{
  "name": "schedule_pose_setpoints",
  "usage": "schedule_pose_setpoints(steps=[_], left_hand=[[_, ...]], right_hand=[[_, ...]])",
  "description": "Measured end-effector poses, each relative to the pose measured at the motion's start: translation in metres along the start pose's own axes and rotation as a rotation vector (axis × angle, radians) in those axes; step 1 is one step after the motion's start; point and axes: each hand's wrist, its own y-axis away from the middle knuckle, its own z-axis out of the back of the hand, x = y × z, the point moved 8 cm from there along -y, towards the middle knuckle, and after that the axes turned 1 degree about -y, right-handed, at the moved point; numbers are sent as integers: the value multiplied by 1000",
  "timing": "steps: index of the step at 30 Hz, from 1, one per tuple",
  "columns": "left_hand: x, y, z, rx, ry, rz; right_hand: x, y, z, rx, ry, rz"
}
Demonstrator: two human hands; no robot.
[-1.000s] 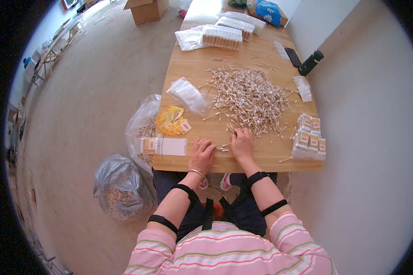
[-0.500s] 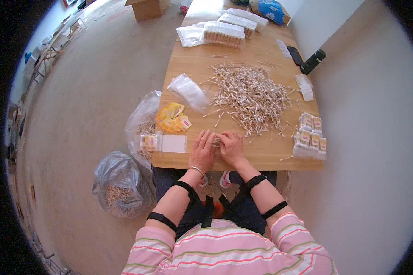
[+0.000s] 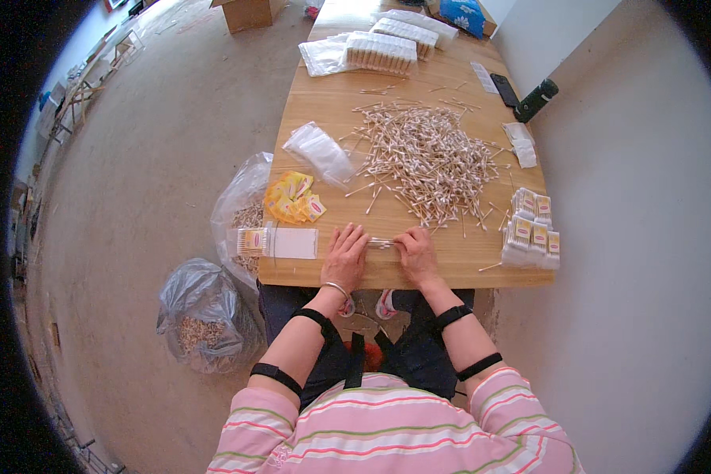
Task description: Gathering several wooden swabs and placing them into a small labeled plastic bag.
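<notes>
A small bunch of cotton swabs lies crosswise on the table between my two hands. My left hand rests palm down at the bunch's left end, its fingers stretched out. At the other end, my right hand has bent fingers and thumb closed on the swab tips. Just beyond is a large loose heap of cotton swabs. Left of my left hand lies a filled swab packet beside a flat white card. Yellow printed cards are fanned out behind it.
Empty clear bags lie left of the heap. Filled swab packets are stacked at the right edge. Large packs stand at the far end. A dark bottle and phone lie by the wall. Swab-filled plastic bags stand on the left.
My hands have moved apart; the right one shifted to the right, so the bunch of cotton swabs between them now shows. The whole view has shifted slightly.
</notes>
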Motion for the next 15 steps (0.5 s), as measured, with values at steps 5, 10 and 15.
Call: schedule_pose_setpoints(steps=[5,10,15], left_hand=[[3,1,1,-32,55,10],[1,2,0,-8,55,-40],[2,1,2,-45,107,6]], right_hand=[[-21,12,17,-137,67,-97],[-23,7,22,-139,155,-196],[-2,-8,-11,-7,105,-188]])
